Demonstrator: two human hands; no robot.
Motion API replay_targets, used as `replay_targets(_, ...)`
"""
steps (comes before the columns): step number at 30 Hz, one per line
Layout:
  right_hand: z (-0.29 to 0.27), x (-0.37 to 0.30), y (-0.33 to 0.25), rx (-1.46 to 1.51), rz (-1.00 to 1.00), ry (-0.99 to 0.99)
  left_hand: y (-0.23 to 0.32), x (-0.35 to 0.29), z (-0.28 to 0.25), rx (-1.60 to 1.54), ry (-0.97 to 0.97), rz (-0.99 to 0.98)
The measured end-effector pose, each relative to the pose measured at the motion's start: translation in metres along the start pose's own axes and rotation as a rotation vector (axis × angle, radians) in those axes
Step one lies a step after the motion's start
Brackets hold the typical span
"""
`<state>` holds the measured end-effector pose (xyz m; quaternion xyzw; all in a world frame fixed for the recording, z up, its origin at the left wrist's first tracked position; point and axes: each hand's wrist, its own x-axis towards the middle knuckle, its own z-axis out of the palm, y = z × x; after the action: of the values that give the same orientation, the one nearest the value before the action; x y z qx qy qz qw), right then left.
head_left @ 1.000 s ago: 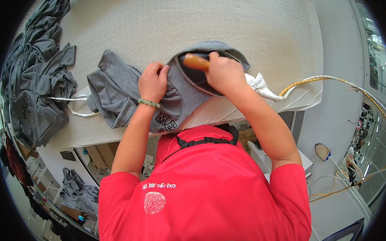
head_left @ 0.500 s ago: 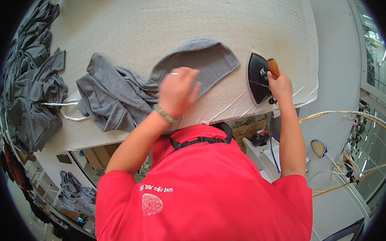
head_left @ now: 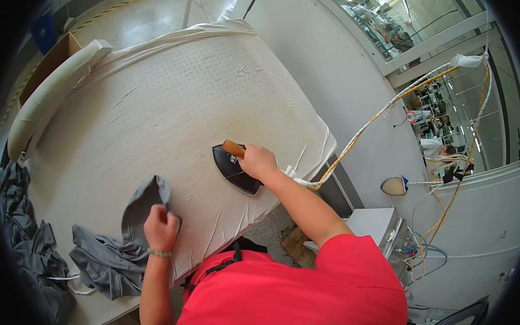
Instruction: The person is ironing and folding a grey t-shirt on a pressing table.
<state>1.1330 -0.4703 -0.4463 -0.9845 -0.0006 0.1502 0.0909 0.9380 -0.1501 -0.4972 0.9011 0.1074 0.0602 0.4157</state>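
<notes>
The grey garment (head_left: 122, 247), flat a moment ago, now lies bunched left of the iron (head_left: 235, 170); our left hand (head_left: 161, 227) clenches its cloth, our right hand (head_left: 258, 162) grasps the iron's handle.

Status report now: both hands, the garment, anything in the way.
Left hand gripping grey garment at near table edge. Right hand on iron handle, iron resting on padded table. Iron apart from garment; nothing between them.

The right hand (head_left: 259, 162) covers most of the iron's wooden handle (head_left: 233, 148), so the grip itself is hidden. The grey garment (head_left: 111, 256) bunches under the left hand (head_left: 161, 227) (its fingertips buried in cloth).
</notes>
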Motion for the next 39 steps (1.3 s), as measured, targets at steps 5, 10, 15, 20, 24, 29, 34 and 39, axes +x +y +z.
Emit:
replay_targets(5,-0.002,0.006,-0.006,-0.004,-0.059,-0.032,-0.100,-0.137,-0.063,-0.811,0.476,-0.398)
replay_targets(10,0.000,0.000,-0.042,-0.026,-0.165,-0.166,-0.091,-0.216,-0.076,-1.335,0.887,-0.830)
replay_targets(15,0.006,-0.012,-0.056,-0.104,-0.385,-0.136,-0.073,-0.150,-0.043,-1.430,0.889,-1.007)
replay_targets(20,0.012,-0.063,-0.132,-0.114,-0.593,-0.340,-0.002,-0.154,-0.053,-1.306,1.008,-0.843)
replay_targets(24,0.030,-0.130,-0.230,-0.127,-0.889,-0.497,-0.018,-0.188,-0.042,-1.294,0.906,-0.905)
replay_targets(29,0.063,-0.162,-0.359,-0.187,-1.094,-0.553,-0.026,-0.198,-0.045,-1.316,0.840,-0.845)
replay_targets(34,0.056,-0.117,-0.391,-0.233,-0.898,-0.468,-0.030,-0.217,-0.056,-1.351,0.927,-0.751)
replay_targets(39,0.036,-0.022,-0.264,-0.238,-0.704,-0.245,-0.027,-0.212,-0.055,-1.541,0.908,-0.609)
